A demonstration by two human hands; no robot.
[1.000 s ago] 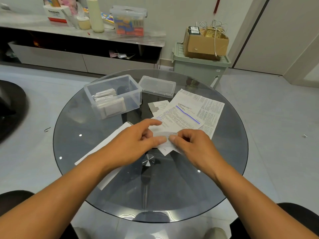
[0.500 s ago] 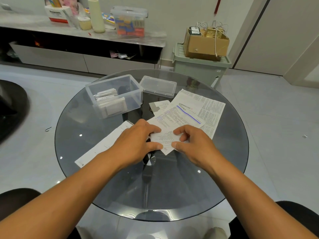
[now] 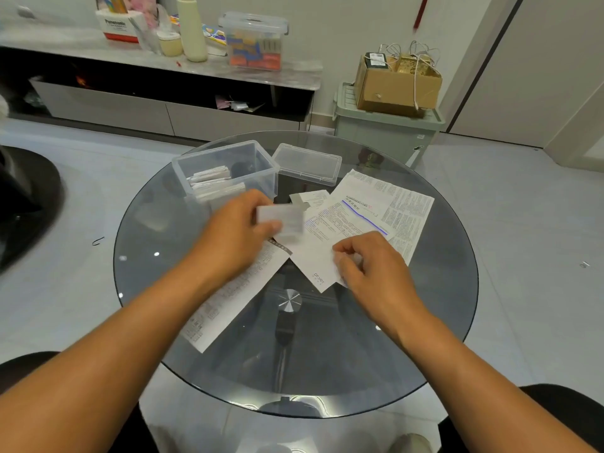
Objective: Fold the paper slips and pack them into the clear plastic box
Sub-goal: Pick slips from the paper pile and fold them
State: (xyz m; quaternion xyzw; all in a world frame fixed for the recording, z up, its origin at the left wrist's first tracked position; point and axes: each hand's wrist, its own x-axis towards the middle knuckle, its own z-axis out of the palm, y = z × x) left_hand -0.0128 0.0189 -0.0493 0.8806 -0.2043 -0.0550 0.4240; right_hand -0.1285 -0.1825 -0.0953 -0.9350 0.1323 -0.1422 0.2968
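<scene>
My left hand [image 3: 235, 237] pinches a small folded paper slip [image 3: 282, 220], blurred by motion, just in front of the clear plastic box [image 3: 261, 168]. Several folded slips [image 3: 209, 181] stand inside that box at its left side. My right hand [image 3: 372, 266] rests with curled fingers on the near edge of a white printed sheet [image 3: 313, 256] and seems to pinch it. More unfolded printed sheets [image 3: 392, 204] lie under and behind it. A long printed slip [image 3: 228, 299] lies under my left forearm.
The box's clear lid [image 3: 307, 163] lies on the round glass table [image 3: 327, 354] right of the box. A small folded piece [image 3: 310, 197] lies between the lid and the sheets. Beyond the table stand a low cabinet [image 3: 163, 109] and a green bin [image 3: 385, 132] carrying a cardboard box.
My left hand has lifted the folded slip off the sheets and carried it up and left toward the box. My right hand has let it go and dropped onto the white sheet.
</scene>
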